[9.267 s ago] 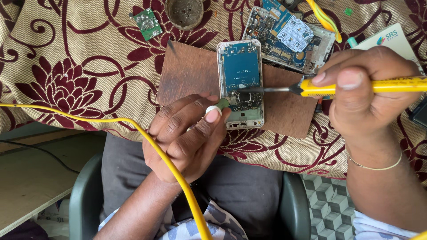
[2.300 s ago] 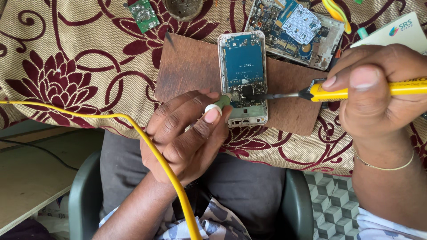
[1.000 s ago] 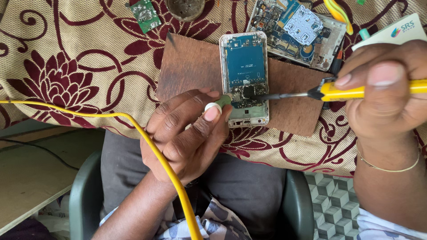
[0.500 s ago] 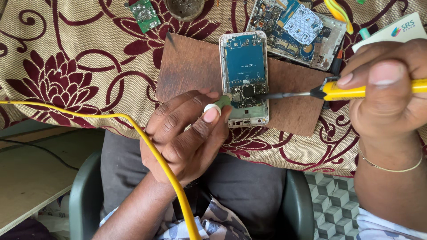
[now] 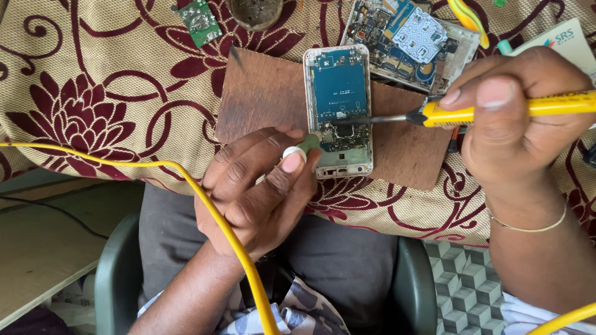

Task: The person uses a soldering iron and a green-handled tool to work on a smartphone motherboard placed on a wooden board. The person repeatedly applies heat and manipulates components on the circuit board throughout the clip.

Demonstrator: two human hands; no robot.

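Right hand closed around yellow-handled soldering iron, thumb on top, metal tip laid across opened phone near its lower middle. Left hand curled, thumb and forefinger pinching small green-and-white piece against phone's lower left edge.

Phone face-up with back removed, blue circuit board exposed, lying on brown wooden board atop patterned cloth. Lower end near board's front edge.

Handling, as judged: phone light, rigid, thin; exposed board fragile, small parts easily scraped or overheated. Best held by pale outer frame at long sides, never by board face. Likely to slide on smooth wood unless pinned. Iron tip presumably hot; grip only on yellow handle.

Edges and room: second opened device touching or just beside phone's upper right corner; little space there. Small green circuit board and dark round container well apart at top. Bare wood left of phone. Yellow cable crossing over left wrist; could snag on withdrawal. Cloth edge falling toward lap just below wooden board.
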